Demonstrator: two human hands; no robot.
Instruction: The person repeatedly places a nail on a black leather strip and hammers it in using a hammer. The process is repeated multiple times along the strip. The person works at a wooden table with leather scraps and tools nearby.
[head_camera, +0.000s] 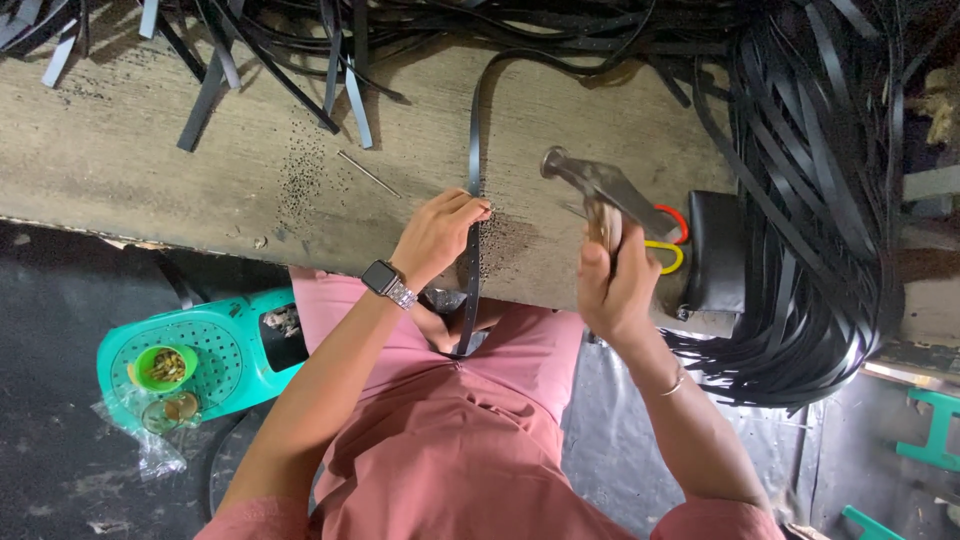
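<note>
The left hand (438, 232) presses down on a narrow black strap (473, 150), fingers curled together over it at the front edge of the worn wooden desk (150, 150). The strap runs from the far side of the desk, under that hand, and hangs into the lap. The right hand (612, 285) is clamped on the handle of a metal hammer (590, 185), its head raised just right of the strap. Tiny dark specks dot the wood around the strap. A thin metal rod (368, 173) lies to the left. Bundles of black strips (810, 200) heap at the right, their ends cut off from view. Red and yellow loops (672, 240) peek out behind the hammer; what they belong to is hidden. A green stool (190, 350) stands on the floor.
</note>
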